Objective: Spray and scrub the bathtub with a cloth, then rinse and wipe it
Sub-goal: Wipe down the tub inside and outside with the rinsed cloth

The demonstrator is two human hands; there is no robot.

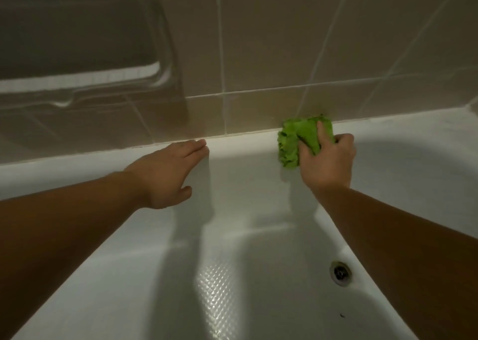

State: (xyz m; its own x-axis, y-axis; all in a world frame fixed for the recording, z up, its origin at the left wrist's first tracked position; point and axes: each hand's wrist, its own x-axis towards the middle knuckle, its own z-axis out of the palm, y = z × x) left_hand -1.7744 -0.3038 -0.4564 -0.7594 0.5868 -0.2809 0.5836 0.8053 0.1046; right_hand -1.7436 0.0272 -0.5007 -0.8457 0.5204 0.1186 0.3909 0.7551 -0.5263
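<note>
bathtub [232,236]: white, glossy, seen from above and across; inner floor carries a raised, dimpled anti-slip patch [217,295] that catches the light. drain [341,273]: round metal fitting, low on the right slope of the basin; a small dark speck lies on the white surface below it. far rim [245,139]: narrow white ledge meeting the wall along a pale sealed joint. wall tiles [271,42]: beige, large format, light grout lines, some running diagonally at right. upper left: a glossy, reflective surface [77,55] with a bright band across it; what it is cannot be told. lighting: dim, with arm shadows falling down the far inner wall of the tub. cloth [300,140]: bright green, crumpled, pressed on the far rim and upper inner wall just under the tile joint. right hand [327,158]: fingers curled over the cloth, grasping it. left hand [168,171]: flat against the far rim and inner wall, well apart from the cloth, fingers straight and released, tips reaching the wall joint.
</note>
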